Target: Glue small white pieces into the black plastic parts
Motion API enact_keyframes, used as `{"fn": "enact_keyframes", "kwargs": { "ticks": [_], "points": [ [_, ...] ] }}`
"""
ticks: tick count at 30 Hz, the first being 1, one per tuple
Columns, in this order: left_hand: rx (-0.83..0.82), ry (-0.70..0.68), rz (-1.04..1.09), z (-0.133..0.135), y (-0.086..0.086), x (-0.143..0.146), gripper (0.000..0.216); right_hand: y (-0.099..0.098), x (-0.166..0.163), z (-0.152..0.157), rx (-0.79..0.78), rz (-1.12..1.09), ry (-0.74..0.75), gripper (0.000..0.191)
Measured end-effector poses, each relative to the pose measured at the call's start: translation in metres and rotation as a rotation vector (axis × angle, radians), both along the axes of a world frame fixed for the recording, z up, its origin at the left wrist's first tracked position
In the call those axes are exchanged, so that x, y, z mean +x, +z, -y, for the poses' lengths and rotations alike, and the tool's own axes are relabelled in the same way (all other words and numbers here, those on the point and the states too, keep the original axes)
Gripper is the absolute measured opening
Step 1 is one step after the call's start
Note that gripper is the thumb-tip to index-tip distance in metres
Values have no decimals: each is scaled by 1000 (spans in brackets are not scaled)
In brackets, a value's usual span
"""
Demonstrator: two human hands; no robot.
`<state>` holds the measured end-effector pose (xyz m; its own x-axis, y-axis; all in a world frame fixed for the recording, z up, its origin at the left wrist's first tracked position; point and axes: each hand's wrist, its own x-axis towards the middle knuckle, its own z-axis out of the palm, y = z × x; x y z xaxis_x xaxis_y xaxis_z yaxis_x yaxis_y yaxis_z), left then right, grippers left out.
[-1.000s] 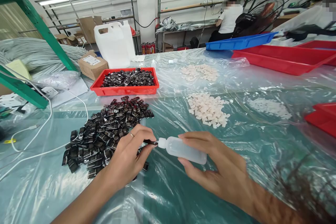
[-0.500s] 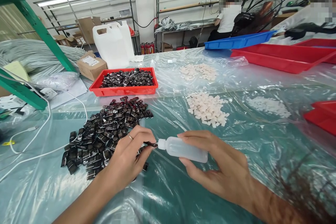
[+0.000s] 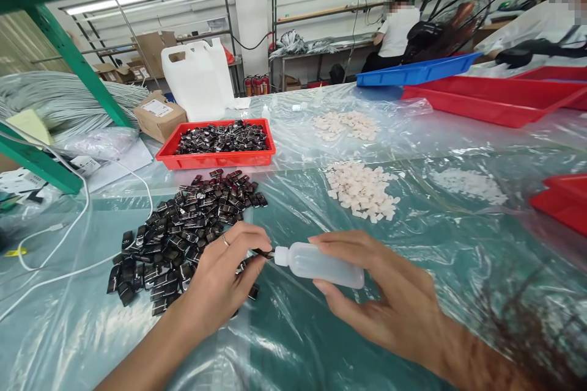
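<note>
Bottle (image 3: pixel 323 264) over desk (image 3: pixel 293 348), between hands. Long axis left-right, nozzle left at the black part (image 3: pixel 262 253); contact unclear. Right hand (image 3: pixel 389 296) fingers grip bottle, left hand (image 3: pixel 229 275) fingers pinch part. Left hand blocks some of black pile (image 3: pixel 183 229); red tray (image 3: pixel 215 162) behind it, pale pile (image 3: pixel 362 190) beyond bottle.

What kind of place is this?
It looks like a small factory or workshop: there's a pile of black parts, a red tray holding more, and big coils of grey cable.
</note>
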<state>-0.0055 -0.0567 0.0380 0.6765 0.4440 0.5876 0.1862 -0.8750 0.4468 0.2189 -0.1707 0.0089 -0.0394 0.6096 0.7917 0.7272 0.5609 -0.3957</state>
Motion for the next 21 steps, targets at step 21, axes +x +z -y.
{"fn": "enact_keyframes", "kwargs": {
  "ticks": [21],
  "points": [
    [58,11,-9,-1,1,3,15,6,3,14,76,363,-142,39]
  ]
}}
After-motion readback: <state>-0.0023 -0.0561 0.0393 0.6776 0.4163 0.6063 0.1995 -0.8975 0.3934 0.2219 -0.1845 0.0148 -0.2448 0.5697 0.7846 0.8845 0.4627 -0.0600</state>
